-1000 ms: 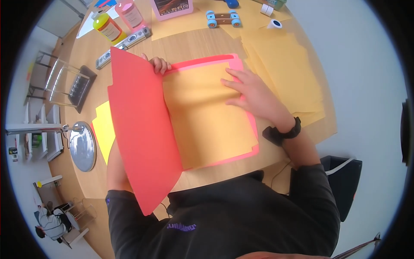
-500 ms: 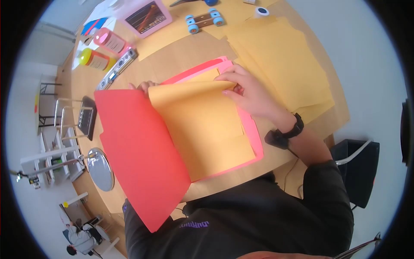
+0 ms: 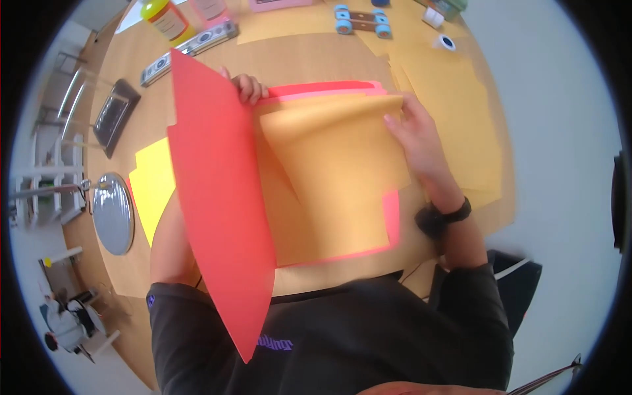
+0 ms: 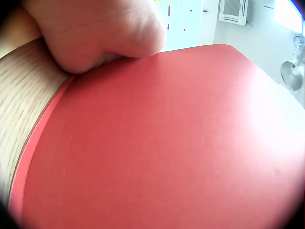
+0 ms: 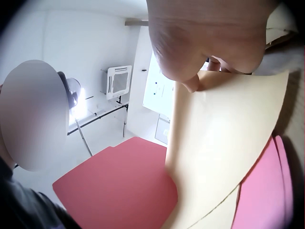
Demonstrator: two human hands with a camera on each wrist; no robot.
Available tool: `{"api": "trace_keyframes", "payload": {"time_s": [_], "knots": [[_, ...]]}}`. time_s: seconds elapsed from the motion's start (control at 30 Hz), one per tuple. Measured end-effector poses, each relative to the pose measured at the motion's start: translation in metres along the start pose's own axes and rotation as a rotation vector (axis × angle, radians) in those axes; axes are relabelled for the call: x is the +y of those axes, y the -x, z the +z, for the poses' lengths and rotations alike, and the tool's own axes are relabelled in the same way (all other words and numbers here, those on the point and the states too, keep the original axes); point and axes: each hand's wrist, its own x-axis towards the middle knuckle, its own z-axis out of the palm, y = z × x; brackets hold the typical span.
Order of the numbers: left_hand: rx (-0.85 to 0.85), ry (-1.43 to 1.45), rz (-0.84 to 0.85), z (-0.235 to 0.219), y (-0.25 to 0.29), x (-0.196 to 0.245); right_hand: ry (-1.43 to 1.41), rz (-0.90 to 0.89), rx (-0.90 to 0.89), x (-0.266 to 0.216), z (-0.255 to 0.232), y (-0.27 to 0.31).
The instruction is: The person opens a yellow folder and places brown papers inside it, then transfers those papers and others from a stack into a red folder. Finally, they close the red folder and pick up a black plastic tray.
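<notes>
A red file folder (image 3: 220,197) lies on the table with its cover raised on the left. Inside it are manila sheets (image 3: 329,230), over a pink layer (image 3: 393,217) that shows at the right and lower edges. My left hand (image 3: 249,87) grips the red folder near the top of its fold, fingers curled over the edge; its palm is hidden behind the cover. By its upper right corner, my right hand (image 3: 424,141) pinches the top manila sheet (image 3: 342,145), which is lifted and curves away from the sheet below. The right wrist view shows the thumb against this lifted sheet (image 5: 219,129).
More manila sheets (image 3: 454,118) lie to the right. Behind the folder are a spirit level (image 3: 191,52), a yellow bottle (image 3: 164,23), a small wheeled toy (image 3: 362,22) and a white roll (image 3: 446,43). Yellow sheets (image 3: 153,184) and a round mirror (image 3: 112,214) stand left.
My right hand has gone from lying flat on the manila sheet to pinching its corner, and has drawn the sheet up and to the right. The left hand keeps its place at the fold.
</notes>
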Motion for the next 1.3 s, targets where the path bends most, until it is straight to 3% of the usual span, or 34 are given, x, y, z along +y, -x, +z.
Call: {"api": "trace_keyframes", "payload": {"time_s": [0.13,0.33,0.43,0.5,0.63,0.77,0.83,0.97,1.03,1.07,1.13,1.3], "knots": [[-0.001,-0.066,-0.027,0.003,0.001,0.008,0.2,-0.002,0.022,0.007,-0.004,-0.008],[0.088,-0.118,-0.109,0.026,0.009,0.027,0.136,0.104,-0.039,0.007,-0.01,-0.006],[0.055,-0.069,-0.108,0.016,0.01,0.02,0.129,0.13,-0.071,0.006,-0.01,-0.002],[-0.084,0.003,-0.061,-0.008,0.0,0.004,0.116,0.137,-0.081,0.004,-0.009,0.0],[-0.193,-0.001,-0.064,-0.022,-0.011,-0.001,0.13,0.136,-0.129,0.006,-0.012,-0.001],[-0.194,0.017,-0.07,-0.02,-0.006,-0.004,0.175,0.137,-0.112,0.005,-0.005,0.004],[-0.026,0.025,-0.077,0.001,-0.001,0.007,0.286,0.08,-0.099,-0.004,0.003,0.008],[-0.144,-0.003,-0.03,-0.027,-0.009,0.001,0.501,-0.015,-0.119,-0.003,-0.002,0.007],[-0.257,0.122,-0.032,-0.033,-0.014,-0.005,0.31,-0.037,-0.205,-0.002,-0.009,0.008],[-0.263,0.134,-0.023,-0.028,-0.014,-0.006,0.326,-0.038,-0.2,-0.009,-0.013,0.01],[-0.103,0.026,-0.013,-0.016,-0.005,-0.001,0.354,-0.234,-0.244,-0.026,-0.018,0.012],[-0.008,-0.031,-0.031,0.01,0.008,0.019,0.247,-0.291,-0.012,-0.074,-0.073,0.032]]}}
